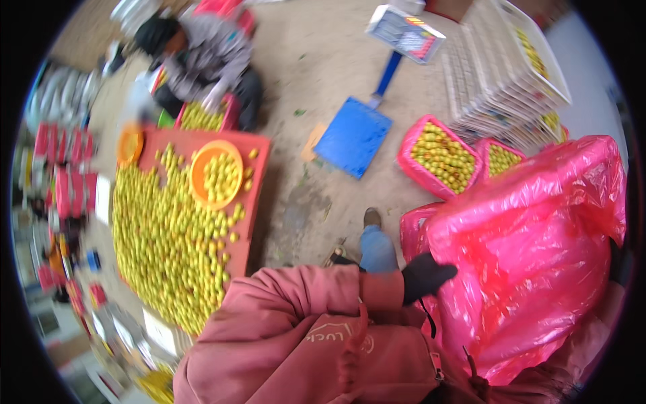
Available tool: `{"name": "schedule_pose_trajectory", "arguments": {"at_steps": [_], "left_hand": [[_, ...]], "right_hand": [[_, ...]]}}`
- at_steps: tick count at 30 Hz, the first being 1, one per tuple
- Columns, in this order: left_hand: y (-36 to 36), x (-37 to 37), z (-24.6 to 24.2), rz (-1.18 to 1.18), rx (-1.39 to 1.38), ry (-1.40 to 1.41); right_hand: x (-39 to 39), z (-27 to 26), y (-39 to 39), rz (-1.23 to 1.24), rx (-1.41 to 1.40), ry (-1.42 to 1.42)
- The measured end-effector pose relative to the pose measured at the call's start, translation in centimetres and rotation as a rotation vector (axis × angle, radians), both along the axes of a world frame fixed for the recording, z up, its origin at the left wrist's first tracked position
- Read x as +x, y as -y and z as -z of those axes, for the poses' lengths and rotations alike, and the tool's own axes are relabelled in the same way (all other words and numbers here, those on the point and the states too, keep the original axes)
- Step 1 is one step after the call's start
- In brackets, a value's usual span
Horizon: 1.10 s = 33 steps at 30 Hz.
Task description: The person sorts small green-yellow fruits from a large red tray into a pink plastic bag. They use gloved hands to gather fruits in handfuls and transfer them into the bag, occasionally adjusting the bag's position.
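My left hand (428,278), in a black glove, reaches across my body to the right. Its fingertips meet the near-left side of a large, glossy pink plastic bag (525,252); blur hides whether they grip it. The bag spreads over a broad, box-like shape and fills the right side of the view. Out of view is my right hand; part of a pink sleeve (580,338) shows at the bag's lower right edge. Just beyond the bag, pink-lined crates of yellow-green fruit (444,156) (504,159) rest on the floor.
To the left, a red table (260,161) bears loose fruit and an orange basin (237,194). Behind it a person (217,60) crouches at a fruit crate (202,116). A blue platform scale (353,136) stands mid-floor. White crates (504,70) are stacked at the far right.
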<state>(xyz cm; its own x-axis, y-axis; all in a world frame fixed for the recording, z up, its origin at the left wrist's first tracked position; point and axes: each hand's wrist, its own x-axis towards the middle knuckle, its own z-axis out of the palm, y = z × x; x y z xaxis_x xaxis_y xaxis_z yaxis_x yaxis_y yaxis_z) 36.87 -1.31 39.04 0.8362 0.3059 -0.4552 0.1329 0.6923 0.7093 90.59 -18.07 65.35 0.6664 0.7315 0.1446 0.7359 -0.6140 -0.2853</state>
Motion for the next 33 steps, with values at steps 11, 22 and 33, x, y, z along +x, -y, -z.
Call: {"name": "schedule_pose_trajectory", "arguments": {"at_steps": [11,22,33], "left_hand": [[-3.1,-27.4,28.0,-0.705,0.168,-0.906],[8.5,-39.0,50.5,-1.004,-0.067,-1.033],[25.0,-54.3,62.7,-0.945,-0.119,-1.327]], "right_hand": [[-27.8,43.4,-36.5,-0.649,-0.363,-0.331],[-51.8,67.5,-35.5,-0.943,-0.608,-0.375],[-73.3,81.8,-26.9,-1.173,-0.595,-0.596]]}}
